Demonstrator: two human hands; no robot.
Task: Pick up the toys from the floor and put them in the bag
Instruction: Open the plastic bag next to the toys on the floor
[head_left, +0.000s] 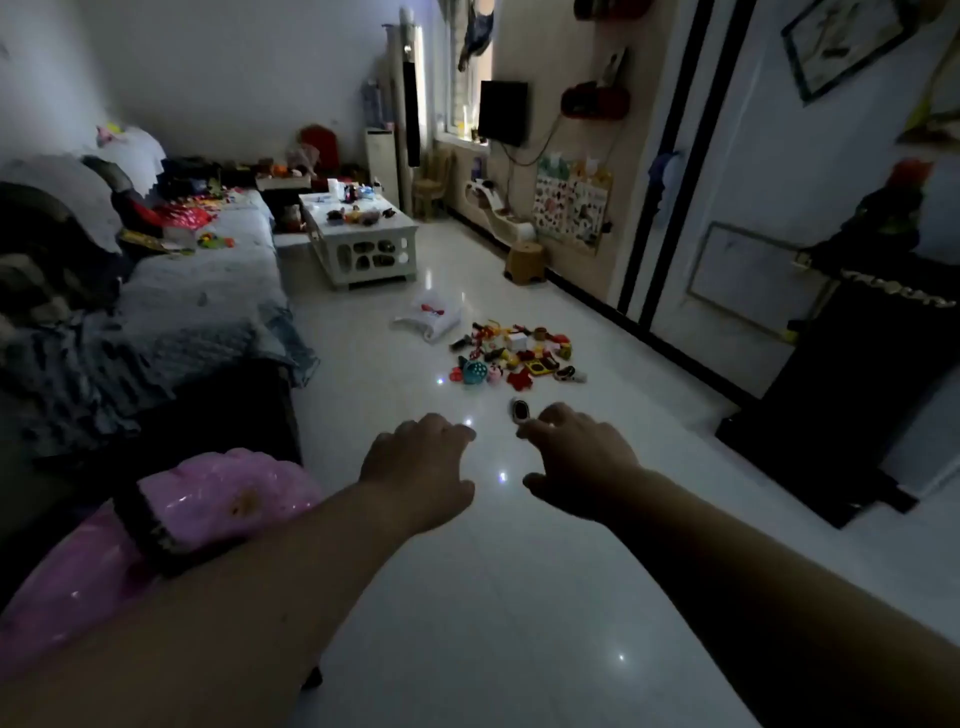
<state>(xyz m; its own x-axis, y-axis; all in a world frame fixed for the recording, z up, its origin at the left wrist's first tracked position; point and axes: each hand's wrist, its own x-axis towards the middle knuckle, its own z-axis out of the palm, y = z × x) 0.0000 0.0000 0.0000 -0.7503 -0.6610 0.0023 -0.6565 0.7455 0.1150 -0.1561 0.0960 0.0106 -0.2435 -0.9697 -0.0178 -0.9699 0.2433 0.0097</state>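
Observation:
A heap of several small colourful toys (514, 353) lies on the white tiled floor ahead of me. A white plastic bag (430, 318) with a red mark lies crumpled just left of the heap. One small dark toy (520, 410) sits apart, nearer to me. My left hand (418, 462) and my right hand (576, 452) reach forward above the floor, fingers loosely curled downward, holding nothing. The right hand's fingertips appear just short of the lone dark toy.
A sofa (171, 312) with blankets and clutter runs along the left. A white coffee table (358, 234) stands beyond the bag. A small brown stool (524, 260) is by the right wall, a dark cabinet (852, 395) at right, a pink inflatable (197, 499) at lower left.

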